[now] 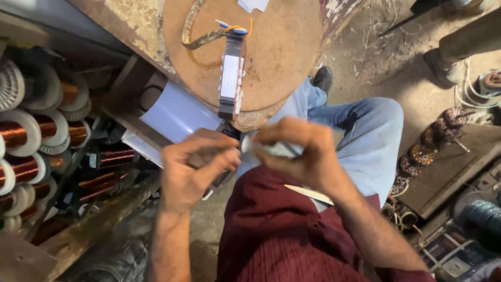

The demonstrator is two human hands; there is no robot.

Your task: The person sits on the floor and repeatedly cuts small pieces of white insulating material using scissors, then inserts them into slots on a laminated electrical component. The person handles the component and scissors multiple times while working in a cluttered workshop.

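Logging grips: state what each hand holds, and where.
Right hand pinches a blurred pale strip at one end; left hand fingers meet its other end.

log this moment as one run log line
left hand: pinching small blurred piece | right hand: gripping pale strip | transformer: on round block

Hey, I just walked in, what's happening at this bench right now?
A seated person in jeans and a maroon shirt has both hands raised in front of a round wooden stool top. The right hand pinches a small pale strip, and the left hand meets it at the fingertips; the strip is too blurred to identify. A small transformer with coloured leads lies on the stool top. Spools of copper wire fill the shelves at the left.
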